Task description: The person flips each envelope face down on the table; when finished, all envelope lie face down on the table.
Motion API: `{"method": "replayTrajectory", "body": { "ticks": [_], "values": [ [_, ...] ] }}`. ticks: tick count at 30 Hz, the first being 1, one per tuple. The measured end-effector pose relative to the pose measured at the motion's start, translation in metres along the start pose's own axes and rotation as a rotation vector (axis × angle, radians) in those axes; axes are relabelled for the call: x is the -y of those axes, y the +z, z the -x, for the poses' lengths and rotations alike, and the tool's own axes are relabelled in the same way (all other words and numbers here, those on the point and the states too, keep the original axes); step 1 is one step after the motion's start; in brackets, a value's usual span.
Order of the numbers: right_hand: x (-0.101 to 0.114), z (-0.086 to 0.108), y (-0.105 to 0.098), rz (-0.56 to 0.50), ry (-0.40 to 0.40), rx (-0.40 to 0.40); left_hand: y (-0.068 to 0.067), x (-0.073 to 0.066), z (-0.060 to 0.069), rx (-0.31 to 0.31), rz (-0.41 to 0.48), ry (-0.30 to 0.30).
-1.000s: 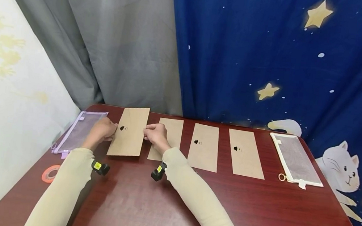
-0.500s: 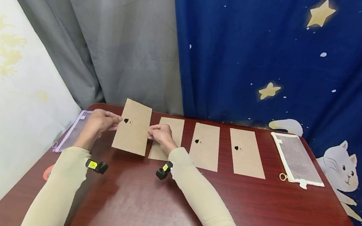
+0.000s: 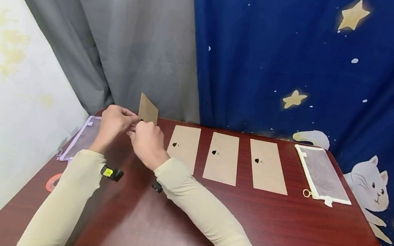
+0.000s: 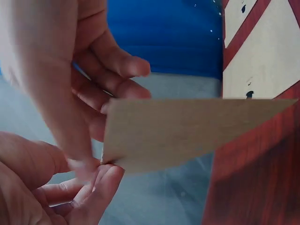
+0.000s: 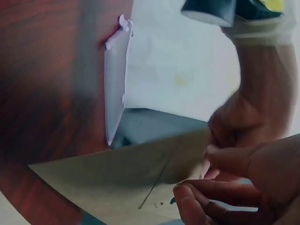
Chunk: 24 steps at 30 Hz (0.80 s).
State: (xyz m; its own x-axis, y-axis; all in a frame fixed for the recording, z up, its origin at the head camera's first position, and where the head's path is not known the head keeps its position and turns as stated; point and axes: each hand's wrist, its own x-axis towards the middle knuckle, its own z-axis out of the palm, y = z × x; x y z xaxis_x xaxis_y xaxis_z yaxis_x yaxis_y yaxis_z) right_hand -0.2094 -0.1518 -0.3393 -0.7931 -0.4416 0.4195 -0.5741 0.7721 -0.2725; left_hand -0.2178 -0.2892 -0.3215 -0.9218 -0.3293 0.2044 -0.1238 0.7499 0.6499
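The left hand (image 3: 114,125) and right hand (image 3: 148,141) pinch a brown paper (image 3: 149,109) raised at eleven o'clock over the counter (image 3: 262,224); a purple pouch (image 3: 85,138) lies at ten.

Head looks down; wrist closeups apparently share paper (image 4: 159,131).

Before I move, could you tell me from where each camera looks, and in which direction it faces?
Head: worn on the head, facing forward and down at the table; left hand, right hand and cream sleeves show.
Left wrist: worn on that wrist, facing the brown paper and blue curtain; both hands show.
Right wrist: worn on that wrist, facing the same paper, lilac pouch beyond; both hands show.
Both wrist views share the brown paper.
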Motion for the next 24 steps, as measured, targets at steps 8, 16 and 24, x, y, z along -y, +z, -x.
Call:
{"method": "replayTrajectory", "body": {
  "ticks": [8, 16, 24],
  "values": [
    [0.006, 0.000, 0.000, 0.176, 0.013, -0.034, 0.002, -0.009, 0.003, -0.050, 0.009, 0.058],
    [-0.004, -0.006, -0.004, 0.065, 0.084, -0.131, 0.021, 0.023, -0.013, 0.333, 0.683, -0.327],
    [-0.004, -0.003, -0.007, -0.012, 0.107, -0.116, 0.042, 0.041, -0.008, 0.626, 1.120, -0.490]
  ]
}}
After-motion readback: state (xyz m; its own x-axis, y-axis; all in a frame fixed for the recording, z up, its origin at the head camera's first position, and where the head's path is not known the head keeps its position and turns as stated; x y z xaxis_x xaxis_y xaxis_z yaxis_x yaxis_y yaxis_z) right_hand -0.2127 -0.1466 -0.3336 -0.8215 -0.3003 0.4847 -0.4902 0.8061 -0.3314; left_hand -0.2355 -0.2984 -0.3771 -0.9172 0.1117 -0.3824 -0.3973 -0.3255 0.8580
